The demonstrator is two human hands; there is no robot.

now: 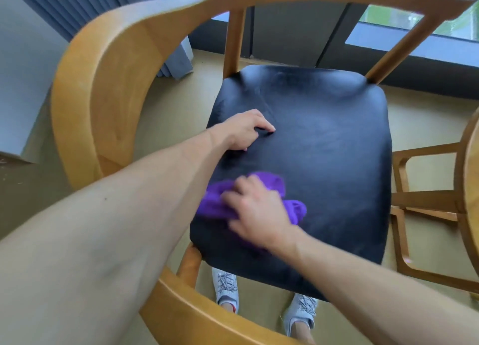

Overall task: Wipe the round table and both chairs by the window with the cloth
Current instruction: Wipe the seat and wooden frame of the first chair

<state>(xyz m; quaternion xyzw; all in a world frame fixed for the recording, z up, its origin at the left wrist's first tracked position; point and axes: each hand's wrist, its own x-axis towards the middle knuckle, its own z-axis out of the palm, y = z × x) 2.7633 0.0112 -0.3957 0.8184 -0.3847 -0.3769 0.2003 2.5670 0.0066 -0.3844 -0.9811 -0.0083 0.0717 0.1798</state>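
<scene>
Closest to us is our left forearm, running in from 8 o'clock up to the left hand point(243, 133), which sits on the black seat point(324, 147) of the chair point(85, 85) with fingers curled down and fingertips pressing into the cushion, not gripping anything as far as we can tell. Our right hand point(255, 212) comes in from 4 o'clock and lies on top of the purple cloth point(294, 210), fingers spread and fairly flat, pressing it into the seat rather than bunching it. It's motion-blurred, so exact finger positions are a bit of a guess. That cloth is at the near-left part of the cushion, roughly 7 o'clock of the seat's centre, peeking out on both sides of the hand. So we reckon we're mid-wipe on the seat. To do this bit well, we'd keep the palm flat so the cloth stays spread, work in overlapping passes from the 7 o'clock corner toward the far edge at 12, and lift the bracing hand so the patch under it gets done too. The wooden armrest and back rail look untouched yet, hard to say. At 3 o'clock the round table point(470, 179) edge just shows, with another chair's frame point(425, 202) beside it.
</scene>
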